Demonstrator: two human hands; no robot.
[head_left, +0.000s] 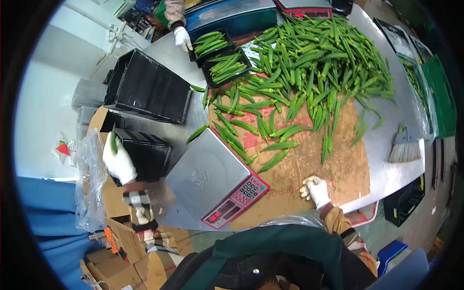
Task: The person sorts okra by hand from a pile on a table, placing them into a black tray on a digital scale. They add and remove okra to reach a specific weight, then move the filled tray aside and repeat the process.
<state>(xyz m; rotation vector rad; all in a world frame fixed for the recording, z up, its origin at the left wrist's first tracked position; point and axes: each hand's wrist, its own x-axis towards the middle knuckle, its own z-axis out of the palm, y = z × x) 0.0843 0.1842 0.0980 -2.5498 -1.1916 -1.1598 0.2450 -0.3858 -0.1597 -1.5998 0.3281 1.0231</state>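
At the near end of a stack of black plastic trays [145, 150], my left hand [120, 162] in a white glove is closed around a green okra pod [113, 141]. My right hand [316, 192], also gloved in white, rests on the cardboard sheet [338, 164] with its fingers curled in; no object shows in it. Between my hands lies a digital scale [205, 174] with a bare steel plate and a red keypad. Loose okra [309, 63] is heaped beyond it, with single pods scattered toward the scale.
Across the table, another person's gloved hand [182, 38] touches one of two black trays filled with okra [224, 67]. A second black tray stack [147, 87] stands at left. A brush [404, 147] lies at right, and another scale [307, 8] sits behind the heap.
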